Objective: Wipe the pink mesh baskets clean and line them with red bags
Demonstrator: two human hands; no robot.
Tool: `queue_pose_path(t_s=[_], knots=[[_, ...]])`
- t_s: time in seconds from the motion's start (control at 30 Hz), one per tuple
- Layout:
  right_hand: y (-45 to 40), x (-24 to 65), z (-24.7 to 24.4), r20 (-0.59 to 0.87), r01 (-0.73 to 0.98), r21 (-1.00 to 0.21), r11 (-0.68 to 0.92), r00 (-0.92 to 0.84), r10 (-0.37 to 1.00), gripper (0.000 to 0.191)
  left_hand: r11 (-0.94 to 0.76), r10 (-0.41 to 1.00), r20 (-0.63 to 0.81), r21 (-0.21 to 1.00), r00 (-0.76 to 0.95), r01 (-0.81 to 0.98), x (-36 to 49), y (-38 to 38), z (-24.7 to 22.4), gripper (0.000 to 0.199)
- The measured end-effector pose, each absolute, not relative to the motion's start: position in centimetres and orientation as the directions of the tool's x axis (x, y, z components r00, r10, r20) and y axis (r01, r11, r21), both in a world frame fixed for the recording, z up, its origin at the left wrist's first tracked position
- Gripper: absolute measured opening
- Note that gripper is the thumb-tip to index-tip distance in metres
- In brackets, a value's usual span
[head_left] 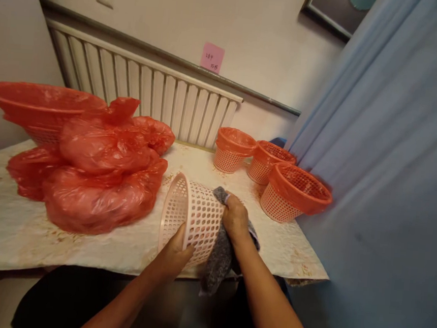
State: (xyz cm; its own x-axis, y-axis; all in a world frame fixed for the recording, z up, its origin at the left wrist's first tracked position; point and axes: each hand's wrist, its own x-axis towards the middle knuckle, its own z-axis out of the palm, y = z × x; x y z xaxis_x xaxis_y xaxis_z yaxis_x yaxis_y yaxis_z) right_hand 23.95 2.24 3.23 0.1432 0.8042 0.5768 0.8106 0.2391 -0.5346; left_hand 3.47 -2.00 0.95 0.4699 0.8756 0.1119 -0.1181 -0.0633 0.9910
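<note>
A pale pink perforated plastic basket (204, 216) lies tipped on its side over the table's front part, its mouth facing left. My left hand (174, 254) grips its rim at the lower side, fingers inside the mouth and thumb outside. At the basket's base, my right hand (235, 217) is closed on a dark grey cloth (218, 263), which hangs down past the table edge. The cloth touches the bottom of the basket.
Several filled red plastic bags (100, 199) are heaped on the left of the table (188, 161), beside a wide red-lined basket (44, 100). Three red-lined baskets (280, 202) stand at the right, near a blue curtain (374, 172). A radiator (163, 100) is behind.
</note>
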Motion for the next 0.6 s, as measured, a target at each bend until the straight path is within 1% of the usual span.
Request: queue_pose_path(t_s=[0.07, 0.13, 0.2, 0.3, 0.37, 0.47, 0.6], knots=[[2.3, 27.2, 2.2, 0.570, 0.851, -0.513, 0.112, 0.240, 0.786, 0.022, -0.075, 0.868, 0.123, 0.990, 0.481, -0.118, 3.4, -2.1, 0.6, 0.063], [2.1, 29.9, 1.1, 0.574, 0.850, -0.527, 0.014, 0.344, 0.743, 0.019, -0.098, 0.862, 0.133, 0.990, 0.488, -0.098, 3.4, -2.2, 0.3, 0.062], [1.5, 31.5, 0.2, 0.586, 0.835, -0.549, -0.039, 0.418, 0.694, 0.020, -0.111, 0.859, 0.133, 0.991, 0.495, -0.074, 3.3, -2.1, 0.1, 0.063], [0.2, 31.0, -0.6, 0.612, 0.824, -0.563, -0.056, 0.462, 0.642, 0.022, -0.138, 0.848, 0.149, 0.989, 0.509, -0.058, 3.1, -1.9, -0.1, 0.062], [-0.6, 29.0, -0.7, 0.644, 0.819, -0.574, 0.001, 0.451, 0.618, 0.024, -0.153, 0.840, 0.160, 0.987, 0.519, -0.057, 3.1, -1.8, -0.2, 0.061], [-1.8, 24.7, -0.2, 0.689, 0.783, -0.600, 0.163, 0.403, 0.602, 0.027, -0.165, 0.841, 0.171, 0.985, 0.514, -0.057, 3.4, -1.8, -0.2, 0.062], [-3.1, 18.9, 0.9, 0.672, 0.661, -0.678, 0.322, 0.379, 0.637, 0.027, -0.210, 0.835, 0.210, 0.976, 0.509, -0.058, 3.9, -1.9, -0.3, 0.060]])
